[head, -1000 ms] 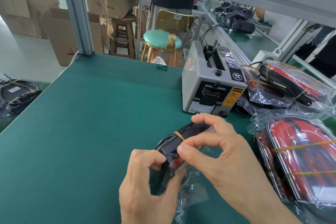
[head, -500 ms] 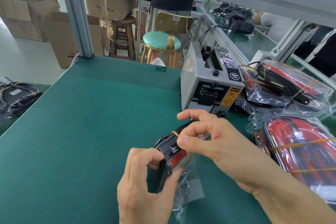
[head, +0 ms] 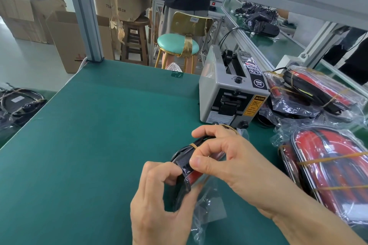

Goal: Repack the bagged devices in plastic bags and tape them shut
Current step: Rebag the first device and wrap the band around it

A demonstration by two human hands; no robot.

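Green surface, near centre: black-and-red device in clear plastic bag, held just above it. Left hand, grip closed on its near end; right hand, fingers pinching its top. Grey tape dispenser just behind; bagged, rubber-banded devices to the right.

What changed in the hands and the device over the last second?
The right hand slid its fingers down the device toward the left hand, which kept its pinch. Both kept holding the device; tape dispenser and bagged devices stayed put.
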